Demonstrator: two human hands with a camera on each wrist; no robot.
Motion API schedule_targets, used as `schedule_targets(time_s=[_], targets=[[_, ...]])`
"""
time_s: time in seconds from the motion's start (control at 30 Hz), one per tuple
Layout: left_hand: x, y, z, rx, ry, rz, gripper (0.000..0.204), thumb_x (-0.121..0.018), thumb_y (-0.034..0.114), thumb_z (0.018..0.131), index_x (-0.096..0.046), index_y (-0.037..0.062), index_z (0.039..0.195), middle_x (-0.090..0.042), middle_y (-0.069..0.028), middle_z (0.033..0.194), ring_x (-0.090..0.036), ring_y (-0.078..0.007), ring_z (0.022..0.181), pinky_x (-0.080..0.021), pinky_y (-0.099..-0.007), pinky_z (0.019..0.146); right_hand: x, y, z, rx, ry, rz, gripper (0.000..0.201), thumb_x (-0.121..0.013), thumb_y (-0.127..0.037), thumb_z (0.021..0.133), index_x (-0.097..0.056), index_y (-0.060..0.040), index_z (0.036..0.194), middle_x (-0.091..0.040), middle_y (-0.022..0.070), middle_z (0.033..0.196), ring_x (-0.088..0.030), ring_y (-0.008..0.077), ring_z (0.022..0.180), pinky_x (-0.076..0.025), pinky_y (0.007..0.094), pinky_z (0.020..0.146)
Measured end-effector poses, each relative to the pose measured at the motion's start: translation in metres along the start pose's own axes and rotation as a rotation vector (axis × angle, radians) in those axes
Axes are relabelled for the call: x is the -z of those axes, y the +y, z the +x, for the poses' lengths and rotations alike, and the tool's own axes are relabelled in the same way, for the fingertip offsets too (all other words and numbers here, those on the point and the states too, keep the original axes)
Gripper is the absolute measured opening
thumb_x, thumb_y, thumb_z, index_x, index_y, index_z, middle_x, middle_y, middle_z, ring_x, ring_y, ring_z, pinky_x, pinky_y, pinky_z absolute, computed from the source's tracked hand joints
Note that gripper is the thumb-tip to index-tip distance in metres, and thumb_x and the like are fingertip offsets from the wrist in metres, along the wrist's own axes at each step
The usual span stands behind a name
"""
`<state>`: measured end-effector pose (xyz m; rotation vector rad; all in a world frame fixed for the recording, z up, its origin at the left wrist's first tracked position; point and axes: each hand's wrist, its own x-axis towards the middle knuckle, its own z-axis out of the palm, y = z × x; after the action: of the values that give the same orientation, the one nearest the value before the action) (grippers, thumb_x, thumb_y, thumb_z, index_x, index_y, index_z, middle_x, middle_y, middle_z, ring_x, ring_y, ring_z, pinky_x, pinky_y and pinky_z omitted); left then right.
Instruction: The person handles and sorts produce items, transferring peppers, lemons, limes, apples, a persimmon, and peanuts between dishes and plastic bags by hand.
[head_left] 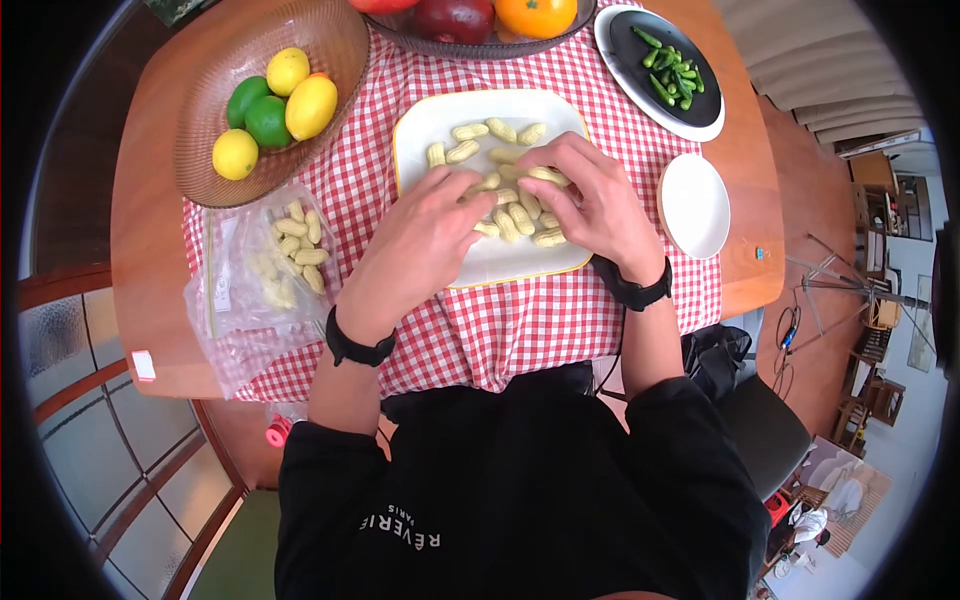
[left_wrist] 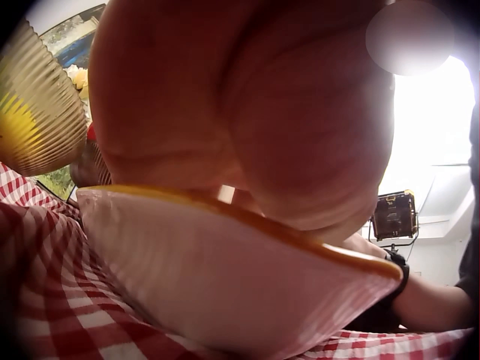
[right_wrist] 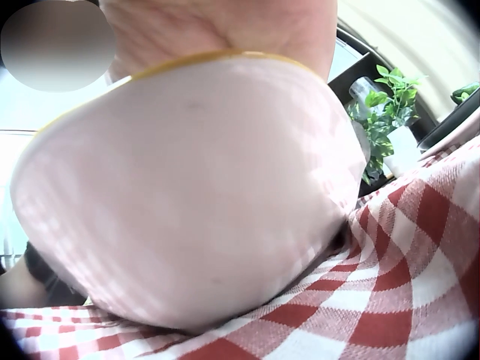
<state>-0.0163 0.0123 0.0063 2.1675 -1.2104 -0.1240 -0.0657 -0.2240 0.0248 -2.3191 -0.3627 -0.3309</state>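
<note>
Left of the fingers (head_left: 572, 152), a ribbed basket (head_left: 335, 40) holds lemons (head_left: 311, 108) and limes (head_left: 266, 122); to their right sits a white bowl (head_left: 695, 205).

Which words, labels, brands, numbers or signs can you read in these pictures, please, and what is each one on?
"RÊVERIE": on the black shirt.
"PARIS": on the same shirt, in smaller letters.
Label on the plastic bag: too small and blurred to read.
White card on the table: any print is too small to read.

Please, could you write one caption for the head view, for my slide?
Left hand and right hand among unshelled peanuts in a yellow-rimmed white dish on a red-and-white gingham tablecloth.
</note>
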Motion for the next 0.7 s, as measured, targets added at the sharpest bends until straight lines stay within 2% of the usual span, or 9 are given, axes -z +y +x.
schedule_targets(time_s=[0.23, 0.33, 0.43, 0.53, 0.7], targets=[[0.0017, 0.0020, -0.0006, 0.005, -0.015, 0.015, 0.031, -0.069, -0.002, 0.085, -0.070, -0.0017, 0.115, -0.066, -0.0144, 0.119, -0.062, -0.0348, 0.113, -0.052, -0.0455, 0.099, -0.0003, -0.0035, -0.0030, -0.032, -0.035, 0.010, 0.018, -0.075, -0.023, 0.096, -0.072, -0.0073, 0.105, -0.072, 0.0127, 0.087, -0.070, 0.0308, 0.071, -0.055, 0.0377, 0.064], [0.0013, 0.0037, 0.0004, -0.017, -0.003, 0.013, 0.028, -0.067, -0.002, 0.086, -0.071, -0.0011, 0.114, -0.067, -0.0135, 0.116, -0.063, -0.0336, 0.111, -0.053, -0.0450, 0.096, 0.0029, -0.0062, -0.0018, -0.085, -0.053, 0.072, 0.017, -0.075, -0.021, 0.097, -0.072, -0.0069, 0.106, -0.073, 0.0124, 0.090, -0.071, 0.0276, 0.070, -0.055, 0.0363, 0.062], [-0.0022, 0.0027, -0.0011, -0.036, 0.052, 0.051, 0.029, -0.065, -0.003, 0.085, -0.072, -0.0004, 0.113, -0.067, -0.0128, 0.110, -0.064, -0.0323, 0.109, -0.055, -0.0435, 0.093, 0.0034, 0.0003, -0.0020, -0.015, -0.009, 0.027, 0.017, -0.075, -0.018, 0.096, -0.073, -0.0062, 0.109, -0.074, 0.0124, 0.095, -0.071, 0.0251, 0.071, -0.055, 0.0344, 0.062], [-0.0025, 0.0035, -0.0017, -0.030, 0.038, 0.072, 0.032, -0.065, -0.005, 0.082, -0.072, 0.0004, 0.112, -0.067, -0.0121, 0.106, -0.064, -0.0309, 0.107, -0.056, -0.0413, 0.090, 0.0039, -0.0064, -0.0013, -0.041, -0.006, 0.025, 0.017, -0.072, -0.008, 0.095, -0.073, -0.0038, 0.112, -0.071, 0.0133, 0.099, -0.071, 0.0244, 0.075, -0.057, 0.0346, 0.064], [-0.0044, 0.0051, -0.0015, -0.047, 0.051, 0.032, 0.029, -0.064, -0.007, 0.077, -0.073, -0.0027, 0.104, -0.066, -0.0122, 0.101, -0.063, -0.0304, 0.105, -0.056, -0.0398, 0.091, 0.0043, -0.0072, 0.0008, -0.076, -0.004, 0.055, 0.021, -0.065, 0.001, 0.097, -0.072, -0.0020, 0.116, -0.070, 0.0128, 0.100, -0.070, 0.0240, 0.088, -0.057, 0.0327, 0.080]])
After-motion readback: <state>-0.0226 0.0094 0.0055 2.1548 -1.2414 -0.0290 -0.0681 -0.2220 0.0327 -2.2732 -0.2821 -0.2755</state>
